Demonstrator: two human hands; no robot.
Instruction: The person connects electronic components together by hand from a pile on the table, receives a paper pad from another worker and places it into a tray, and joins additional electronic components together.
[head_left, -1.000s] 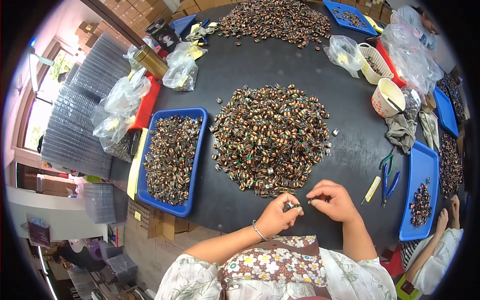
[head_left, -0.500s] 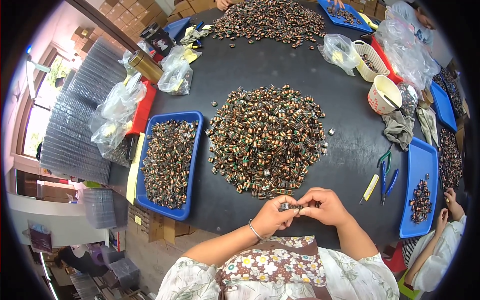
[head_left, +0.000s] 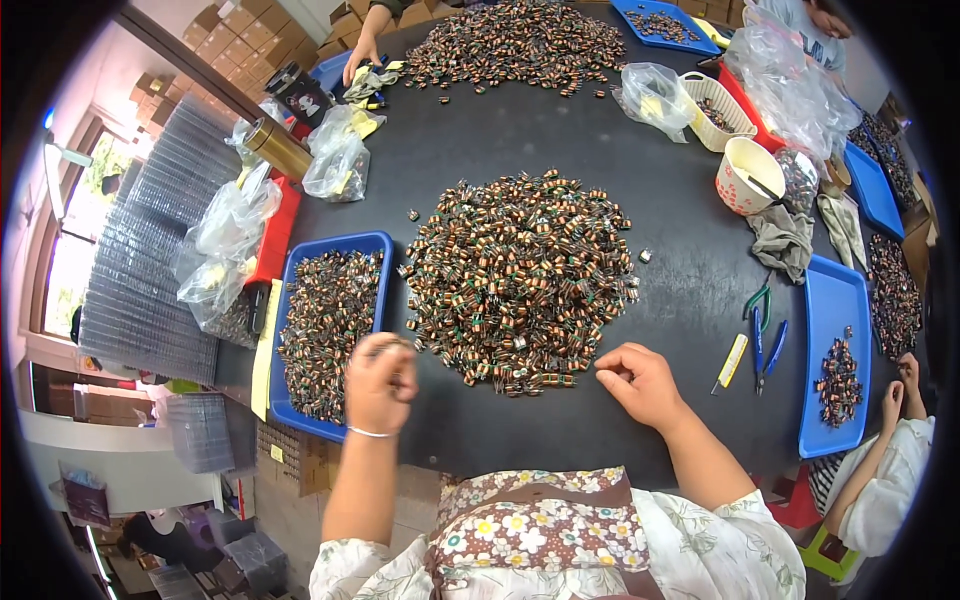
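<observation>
My left hand [head_left: 380, 385], a bracelet on its wrist, is over the right edge of a blue tray [head_left: 388, 270] full of small copper-wound coils [head_left: 325, 330]. Its fingers are curled and slightly blurred; whether a coil is in them I cannot make out. My right hand [head_left: 645, 385] is low over the black table at the lower right of the large coil pile [head_left: 520, 275]. Its fingers are loosely bent, thumb and forefinger apart, with nothing visible between them. Single coils lie beside the pile, one [head_left: 645, 256] at its right.
To the right lie a yellow-handled tool [head_left: 732, 362], blue-handled pliers [head_left: 768, 355], green-handled cutters [head_left: 758, 305] and a blue tray [head_left: 812, 400] with some coils. Plastic bags and a red bin [head_left: 272, 235] line the left. Another person's hand [head_left: 366, 48] reaches in at the far left.
My hands have parted from the small coil they held together before me. The left moved left to the tray's edge; the right shifted slightly. Another person's hand has come in at the far left.
</observation>
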